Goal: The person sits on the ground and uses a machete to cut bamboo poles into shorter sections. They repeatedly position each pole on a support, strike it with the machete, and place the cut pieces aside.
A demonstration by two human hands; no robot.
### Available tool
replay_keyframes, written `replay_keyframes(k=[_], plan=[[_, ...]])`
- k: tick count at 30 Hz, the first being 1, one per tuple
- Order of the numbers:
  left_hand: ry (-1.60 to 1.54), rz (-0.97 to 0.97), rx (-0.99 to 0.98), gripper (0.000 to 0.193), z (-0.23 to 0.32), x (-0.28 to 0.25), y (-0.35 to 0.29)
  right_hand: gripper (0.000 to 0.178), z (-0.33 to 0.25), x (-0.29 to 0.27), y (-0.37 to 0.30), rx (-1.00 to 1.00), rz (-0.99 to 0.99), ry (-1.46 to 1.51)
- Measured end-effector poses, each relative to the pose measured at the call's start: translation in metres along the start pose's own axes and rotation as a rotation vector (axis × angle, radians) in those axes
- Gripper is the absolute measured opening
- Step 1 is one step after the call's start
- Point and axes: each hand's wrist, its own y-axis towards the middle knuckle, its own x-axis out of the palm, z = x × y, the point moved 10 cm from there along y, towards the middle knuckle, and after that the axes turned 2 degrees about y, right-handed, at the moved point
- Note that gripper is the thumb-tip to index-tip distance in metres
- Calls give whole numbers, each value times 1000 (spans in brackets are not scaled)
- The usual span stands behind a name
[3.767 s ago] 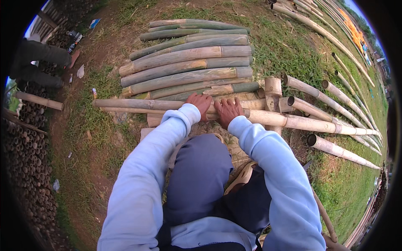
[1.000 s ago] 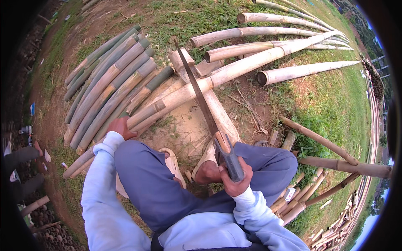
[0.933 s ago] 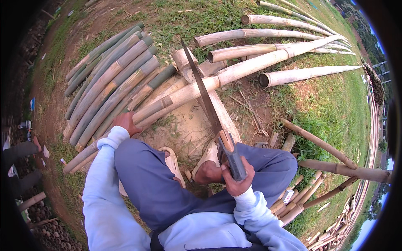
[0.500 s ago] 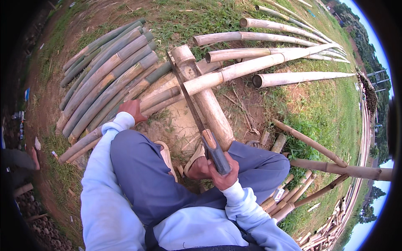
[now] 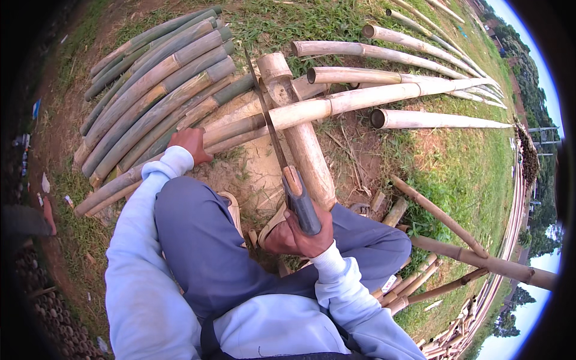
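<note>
With right hand (image 5: 319,241), grips saw (image 5: 277,141) aimed at upper centre-left; with left hand (image 5: 191,146), clasps bamboo pole (image 5: 306,111) slanting lower left to upper right.

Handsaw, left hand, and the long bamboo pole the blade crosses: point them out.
Handsaw (image 5: 276,141): head view, middle of the blade.
Left hand (image 5: 190,146): head view, back of the hand.
Bamboo pole (image 5: 348,102): head view, pale stretch right of the blade.

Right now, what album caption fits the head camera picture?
Left hand on bamboo, right hand gripping a saw, greenish poles lying side by side beyond.
</note>
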Motion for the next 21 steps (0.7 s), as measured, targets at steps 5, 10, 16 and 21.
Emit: replay_keyframes(k=[5,10,16,21], plan=[[-11,45,16,59,-6,1,-3,24,-8,-13,-42,8,-16,-39],[-16,-1,-20,61,-6,6,-6,28,-6,-23,-64,61,-95,12],[-34,8,-9,63,-2,-1,-1,19,8,8,34,-25,-26,2],[-52,14,-19,63,-5,-1,-6,25,-6,-22,-81,93,-81,-50]])
